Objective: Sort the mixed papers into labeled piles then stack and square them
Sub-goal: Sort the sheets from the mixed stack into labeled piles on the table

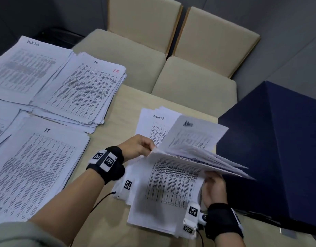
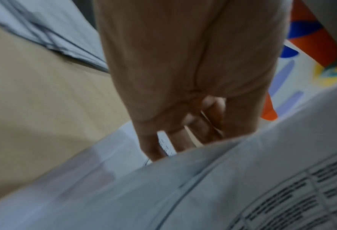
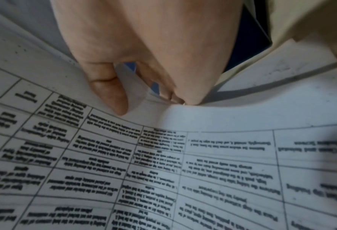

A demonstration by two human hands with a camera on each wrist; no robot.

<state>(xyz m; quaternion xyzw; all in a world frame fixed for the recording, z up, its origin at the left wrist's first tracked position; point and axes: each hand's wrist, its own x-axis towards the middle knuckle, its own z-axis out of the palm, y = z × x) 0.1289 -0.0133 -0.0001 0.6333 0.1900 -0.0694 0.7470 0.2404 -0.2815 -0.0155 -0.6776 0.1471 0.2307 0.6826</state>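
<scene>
A thick, loose bundle of white printed sheets with tables is held raised and fanned open above the near right part of the pale wooden table, over a flat heap of unsorted white printed sheets. The left hand pinches the bundle's left edge, fingers curled over it; the right hand supports the bundle's right side from beneath, thumb bent against a page in the right wrist view, the other fingers curled under the sheets. The paper looks light, floppy and slippery, so sheets would probably slide apart unless both short edges are gripped firmly. Just beyond lies a small white pile marked ADMIN. At the near left sits a broad white pile marked IT, with a thick untidy white pile bearing a red 15 farther back. A dark navy box stands close on the right, limiting room there; a bare strip of table runs between the piles. Beige padded chairs stand beyond the far table edge.
</scene>
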